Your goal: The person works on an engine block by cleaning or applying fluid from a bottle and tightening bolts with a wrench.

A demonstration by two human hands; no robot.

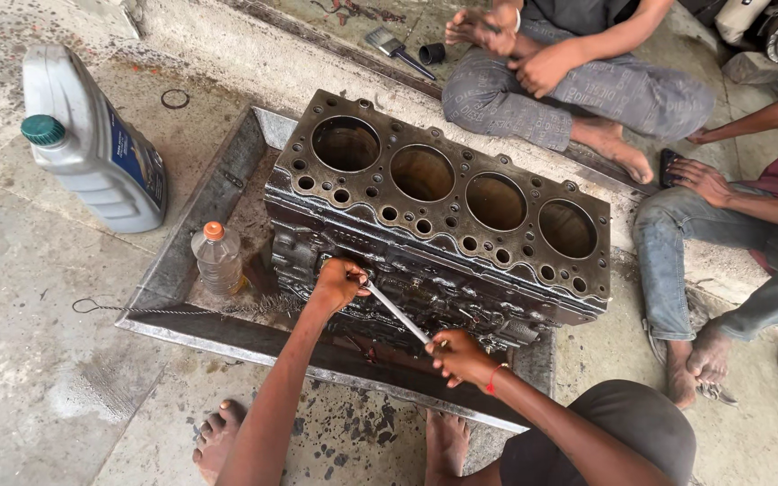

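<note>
A thin metal rod (396, 311) was gripped at both ends: the right hand (461, 356) was closed on its near end, the left hand (337, 283) clenched around its far end, pressed against the side of the engine block (447, 225). The block stood in a shallow metal tray (193, 238) on the ground. With oily surfaces, the rod could have slipped and knuckles been scraped on the casting. Beside it, a small plastic bottle (218, 259) might have been knocked over. Farther off, a grey jug (92, 144) stood, and two seated people were close by.
</note>
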